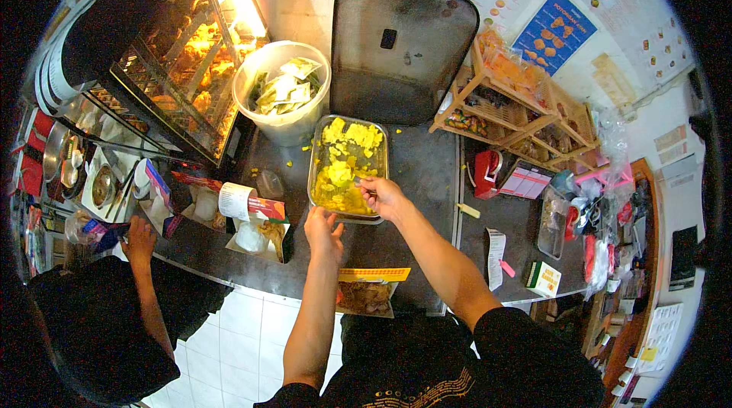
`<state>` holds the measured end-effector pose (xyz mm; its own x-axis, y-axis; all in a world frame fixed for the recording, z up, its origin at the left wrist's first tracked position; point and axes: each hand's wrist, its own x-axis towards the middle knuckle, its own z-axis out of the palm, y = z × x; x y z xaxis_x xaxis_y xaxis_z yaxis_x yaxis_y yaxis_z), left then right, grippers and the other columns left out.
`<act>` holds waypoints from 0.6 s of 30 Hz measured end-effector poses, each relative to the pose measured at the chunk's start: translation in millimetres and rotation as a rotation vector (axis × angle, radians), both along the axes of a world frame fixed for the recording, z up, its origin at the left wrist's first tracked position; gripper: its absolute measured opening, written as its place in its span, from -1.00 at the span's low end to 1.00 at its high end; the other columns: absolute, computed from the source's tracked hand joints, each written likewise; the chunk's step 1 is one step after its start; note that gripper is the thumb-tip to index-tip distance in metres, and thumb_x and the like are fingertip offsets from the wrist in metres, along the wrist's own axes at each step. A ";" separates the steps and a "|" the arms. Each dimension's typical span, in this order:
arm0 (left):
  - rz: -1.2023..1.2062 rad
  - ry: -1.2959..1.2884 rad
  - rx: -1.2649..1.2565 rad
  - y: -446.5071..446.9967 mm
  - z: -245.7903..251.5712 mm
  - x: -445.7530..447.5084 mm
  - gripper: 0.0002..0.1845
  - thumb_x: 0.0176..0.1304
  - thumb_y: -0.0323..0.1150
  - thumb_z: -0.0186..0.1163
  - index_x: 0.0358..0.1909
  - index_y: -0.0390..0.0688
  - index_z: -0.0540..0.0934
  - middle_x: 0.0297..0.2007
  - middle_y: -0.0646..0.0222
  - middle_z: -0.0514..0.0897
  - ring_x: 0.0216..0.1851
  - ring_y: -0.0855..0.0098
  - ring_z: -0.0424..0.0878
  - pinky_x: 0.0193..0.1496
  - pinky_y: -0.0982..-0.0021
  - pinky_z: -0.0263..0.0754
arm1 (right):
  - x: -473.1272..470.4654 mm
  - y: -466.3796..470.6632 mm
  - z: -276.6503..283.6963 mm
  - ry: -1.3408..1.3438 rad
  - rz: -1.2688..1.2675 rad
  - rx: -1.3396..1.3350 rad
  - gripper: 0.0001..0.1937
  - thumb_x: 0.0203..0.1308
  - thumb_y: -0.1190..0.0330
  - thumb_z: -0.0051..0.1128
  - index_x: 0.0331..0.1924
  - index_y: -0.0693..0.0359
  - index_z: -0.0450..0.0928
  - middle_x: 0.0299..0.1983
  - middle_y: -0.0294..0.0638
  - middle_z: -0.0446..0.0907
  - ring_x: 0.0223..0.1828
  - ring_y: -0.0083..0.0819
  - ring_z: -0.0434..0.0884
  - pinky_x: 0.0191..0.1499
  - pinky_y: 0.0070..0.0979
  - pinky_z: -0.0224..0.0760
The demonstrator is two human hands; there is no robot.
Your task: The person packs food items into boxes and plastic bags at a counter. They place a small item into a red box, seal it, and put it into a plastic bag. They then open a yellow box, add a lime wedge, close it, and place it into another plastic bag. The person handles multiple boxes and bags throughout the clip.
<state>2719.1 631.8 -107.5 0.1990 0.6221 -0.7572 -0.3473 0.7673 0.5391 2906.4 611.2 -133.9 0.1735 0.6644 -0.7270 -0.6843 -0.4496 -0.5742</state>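
Observation:
A rectangular clear container [385, 150] with yellow, crumbly food in it stands on the dark counter before me. My right hand [382, 196] reaches over its near right part, the fingers closed on the handle end of a small utensil whose tip lies at the food. At the near left corner of the container is my left hand [325, 230], fingers apart and palm partly turned up; whether it touches the rim is not clear. Nearer my body, an open food box [366, 296] holds brown fried food.
A white bucket [286, 122] of sachets, a dark tray [400, 65] leaning on the wall and a lit food warmer [177, 65] stand behind. Right are a wooden rack [514, 122] and a red tape dispenser [487, 173]. A co-worker's hand [139, 239] is at left, near filled boxes [257, 236].

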 end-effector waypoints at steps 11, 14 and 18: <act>0.173 0.303 0.404 -97.9 2.1 -129.0 -0.87 0.43 -0.38 0.07 -0.09 -0.20 0.50 -0.15 0.32 0.57 -0.14 0.41 0.61 -0.05 0.32 0.58 | -1.5 -90.1 72.6 -0.092 0.001 0.222 -0.89 0.39 0.39 0.10 -0.21 0.26 0.57 -0.53 -0.35 0.50 -0.60 -0.63 0.42 -0.58 -0.72 0.22; 0.039 0.482 0.152 -174.1 -24.4 -151.4 -0.82 0.44 -0.27 0.15 -0.22 -0.18 0.48 -0.33 0.32 0.60 -0.27 0.49 0.59 -0.22 0.42 0.54 | -24.0 -145.7 103.5 0.029 0.066 0.186 -0.86 0.40 0.37 0.11 -0.18 0.29 0.58 -0.53 -0.35 0.51 -0.60 -0.62 0.42 -0.59 -0.71 0.22; -0.481 0.736 0.082 -230.0 -92.8 -129.3 -0.35 0.26 0.08 0.31 0.01 -0.38 0.52 -0.10 -0.09 0.72 -0.05 0.04 0.70 0.08 0.16 0.53 | -53.3 -208.3 106.5 0.235 0.166 0.105 -0.83 0.39 0.34 0.16 -0.17 0.30 0.60 -0.53 -0.34 0.51 -0.61 -0.60 0.42 -0.59 -0.70 0.21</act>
